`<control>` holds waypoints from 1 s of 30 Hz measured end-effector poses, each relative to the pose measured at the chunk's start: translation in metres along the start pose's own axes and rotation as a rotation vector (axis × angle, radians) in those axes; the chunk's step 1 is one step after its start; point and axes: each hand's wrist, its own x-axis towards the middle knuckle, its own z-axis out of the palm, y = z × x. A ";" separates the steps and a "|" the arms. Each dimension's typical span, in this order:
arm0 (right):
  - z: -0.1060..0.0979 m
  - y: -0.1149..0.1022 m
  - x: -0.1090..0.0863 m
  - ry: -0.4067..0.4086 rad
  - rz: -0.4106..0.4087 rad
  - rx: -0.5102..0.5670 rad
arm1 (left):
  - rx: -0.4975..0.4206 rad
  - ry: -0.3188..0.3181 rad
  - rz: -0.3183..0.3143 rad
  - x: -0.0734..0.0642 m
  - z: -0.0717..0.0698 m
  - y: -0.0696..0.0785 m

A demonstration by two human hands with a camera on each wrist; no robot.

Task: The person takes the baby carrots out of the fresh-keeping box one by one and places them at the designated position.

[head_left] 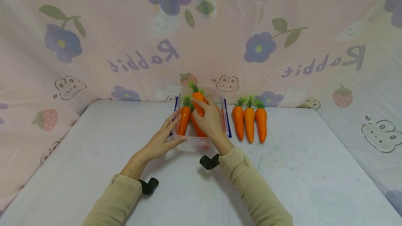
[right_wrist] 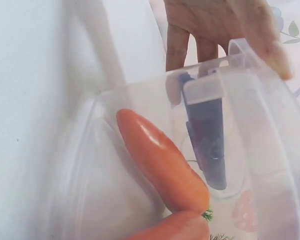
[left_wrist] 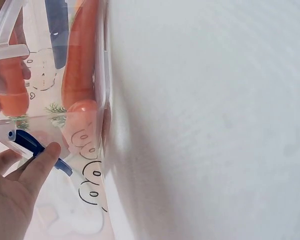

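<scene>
A clear plastic box (head_left: 192, 143) with blue side clips stands on the table, and orange toy carrots with green tops lie inside. My left hand (head_left: 161, 142) rests against its left side, fingers fairly straight, thumb by the front corner. In the left wrist view the thumb lies by a blue clip (left_wrist: 27, 142). Over the box, my right hand (head_left: 208, 118) grips a carrot (head_left: 198, 97) with its leafy top pointing away. Below it lie a left carrot (head_left: 184, 121) and a middle carrot (head_left: 195, 125); the hand partly hides what lies at the right.
Right of the box, three more carrots (head_left: 249, 125) lie side by side on the white table (head_left: 301, 163), tops toward the back. A patterned cloth (head_left: 207, 51) hangs behind the table. Black wrist mounts (head_left: 209, 162) stick out from the sleeves.
</scene>
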 end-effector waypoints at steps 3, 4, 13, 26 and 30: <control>-0.001 0.000 0.000 0.036 -0.016 0.047 | -0.001 -0.001 -0.004 0.000 0.000 0.000; -0.001 0.001 0.000 0.047 -0.022 0.064 | -0.001 -0.001 -0.006 0.000 0.000 0.000; -0.004 -0.001 -0.001 0.116 -0.071 0.120 | -0.008 -0.007 -0.014 -0.001 -0.001 0.003; -0.027 0.003 -0.006 0.145 -0.100 0.087 | -0.018 -0.012 -0.012 -0.002 -0.002 0.002; -0.034 0.009 -0.007 0.126 -0.060 0.084 | -0.016 -0.017 -0.007 -0.001 -0.002 0.002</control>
